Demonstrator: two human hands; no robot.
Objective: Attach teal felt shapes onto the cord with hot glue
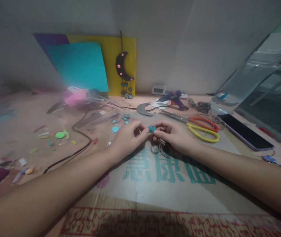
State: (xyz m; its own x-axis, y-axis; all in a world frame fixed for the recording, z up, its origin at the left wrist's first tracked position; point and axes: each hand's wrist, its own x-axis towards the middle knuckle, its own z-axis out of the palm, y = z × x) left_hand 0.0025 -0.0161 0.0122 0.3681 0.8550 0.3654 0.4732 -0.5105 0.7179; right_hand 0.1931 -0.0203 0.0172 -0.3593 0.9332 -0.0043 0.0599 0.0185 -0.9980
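Between my fingertips is a small turquoise craft piece (151, 129), its exact shape partly covered by the fingers. My left hand (130, 134) pinches it from the left. From the other side, my right hand (175, 135) has thumb and forefinger closed on it. A thin grey-brown cord (164, 151) hangs in loops below the right fingers. Left of my left hand lies a turquoise flower cutout (115, 129), and small turquoise and grey pieces (126, 117) lie behind it. A grey crescent cutout (143, 109) rests just beyond both hands.
Scissors (202, 126) with red and yellow handles lie right, beside a phone (245, 131). Behind are a glue gun (173, 98) and grey yarn (203, 106). A decorated crescent (123, 67) hangs before yellow card (111, 62). A black cable (81, 148) and scraps cover the left.
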